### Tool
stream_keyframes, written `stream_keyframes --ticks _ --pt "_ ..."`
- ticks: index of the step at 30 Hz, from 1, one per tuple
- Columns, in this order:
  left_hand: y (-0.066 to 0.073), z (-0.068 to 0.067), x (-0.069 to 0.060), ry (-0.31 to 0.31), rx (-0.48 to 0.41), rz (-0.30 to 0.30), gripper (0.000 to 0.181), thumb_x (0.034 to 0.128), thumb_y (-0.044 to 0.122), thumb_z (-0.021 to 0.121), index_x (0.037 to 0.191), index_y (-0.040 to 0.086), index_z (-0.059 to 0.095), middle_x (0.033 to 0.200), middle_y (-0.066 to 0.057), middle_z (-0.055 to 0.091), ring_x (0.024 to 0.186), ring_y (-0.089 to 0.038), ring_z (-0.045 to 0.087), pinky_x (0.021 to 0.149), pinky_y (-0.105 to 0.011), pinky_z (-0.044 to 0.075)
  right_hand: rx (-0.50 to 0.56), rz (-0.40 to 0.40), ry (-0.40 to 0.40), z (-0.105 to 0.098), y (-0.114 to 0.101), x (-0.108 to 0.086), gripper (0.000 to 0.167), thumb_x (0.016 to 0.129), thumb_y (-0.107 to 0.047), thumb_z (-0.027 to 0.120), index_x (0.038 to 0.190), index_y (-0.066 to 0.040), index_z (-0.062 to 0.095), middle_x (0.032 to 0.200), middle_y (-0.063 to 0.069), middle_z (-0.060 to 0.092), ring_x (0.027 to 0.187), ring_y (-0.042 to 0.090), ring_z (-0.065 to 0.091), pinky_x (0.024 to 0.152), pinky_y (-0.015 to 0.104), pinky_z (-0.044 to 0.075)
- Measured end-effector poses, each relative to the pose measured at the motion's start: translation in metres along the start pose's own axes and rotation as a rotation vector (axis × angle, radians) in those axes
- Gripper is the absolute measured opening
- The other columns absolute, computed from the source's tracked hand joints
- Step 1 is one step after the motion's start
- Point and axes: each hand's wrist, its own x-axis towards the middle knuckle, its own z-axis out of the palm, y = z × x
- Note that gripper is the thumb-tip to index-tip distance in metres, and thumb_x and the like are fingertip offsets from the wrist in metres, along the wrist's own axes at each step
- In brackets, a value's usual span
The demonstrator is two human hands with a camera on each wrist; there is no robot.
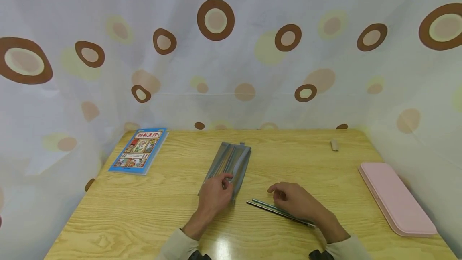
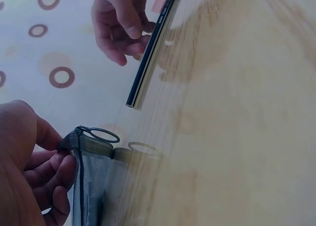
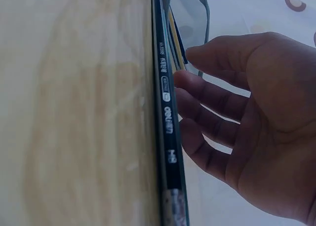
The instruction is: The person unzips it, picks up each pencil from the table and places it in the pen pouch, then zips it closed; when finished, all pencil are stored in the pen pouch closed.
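A grey mesh zip pouch lies near the middle of the table, with long pencil-like sticks showing through it. My left hand is at its near end; in the left wrist view the thumb and a finger pinch the corner of the pouch, beside a small loop. To the right, a black pencil and a green pencil lie side by side on the table. White lettering with "HB" shows on the black pencil in the right wrist view. Beside the pencils is my right hand, fingers loosely curved, holding nothing.
A blue-covered book lies at the back left. A small pale eraser-like block sits at the back right, and a pink case lies along the right edge. Spotted curtain surrounds the wooden table.
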Motion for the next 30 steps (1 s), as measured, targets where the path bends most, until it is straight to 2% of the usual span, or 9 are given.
stream_keyframes --ticks 5,14,22,30 --pt "0.000 -0.001 -0.001 0.000 0.002 -0.002 0.021 0.0846 0.017 0.061 0.102 0.014 0.073 0.071 0.005 0.067 0.047 0.000 0.044 0.042 -0.019 0.035 -0.035 -0.007 -0.004 0.004 0.003 -0.006 0.025 0.093 -0.013 0.059 0.117 -0.011 0.064 0.089 -0.011 0.062 0.079 0.000 0.055 0.070 0.024 0.048" --pt "0.000 -0.001 -0.001 -0.015 -0.005 0.000 0.022 0.0860 0.017 0.060 0.103 0.013 0.072 0.073 0.004 0.067 0.042 -0.001 0.039 0.039 -0.020 0.033 -0.135 -0.007 0.029 0.006 0.002 -0.010 0.023 0.092 -0.016 0.062 0.114 -0.015 0.067 0.089 -0.009 0.063 0.081 -0.001 0.055 0.072 0.025 0.048" --pt "0.000 0.000 -0.001 -0.023 -0.017 0.005 0.023 0.0862 0.018 0.059 0.104 0.013 0.072 0.072 0.004 0.066 0.041 0.000 0.036 0.037 -0.018 0.030 -0.230 0.007 0.041 0.005 0.000 -0.015 0.026 0.085 -0.009 0.065 0.110 -0.017 0.068 0.091 -0.013 0.062 0.083 0.002 0.057 0.072 0.027 0.049" --pt "0.000 0.000 -0.001 -0.011 0.004 0.008 0.022 0.0855 0.018 0.061 0.103 0.014 0.073 0.073 0.005 0.066 0.045 0.001 0.039 0.040 -0.018 0.033 -0.283 0.027 0.064 0.007 0.000 -0.017 0.024 0.087 -0.007 0.061 0.110 -0.014 0.067 0.086 -0.013 0.058 0.074 -0.001 0.049 0.068 0.026 0.046"
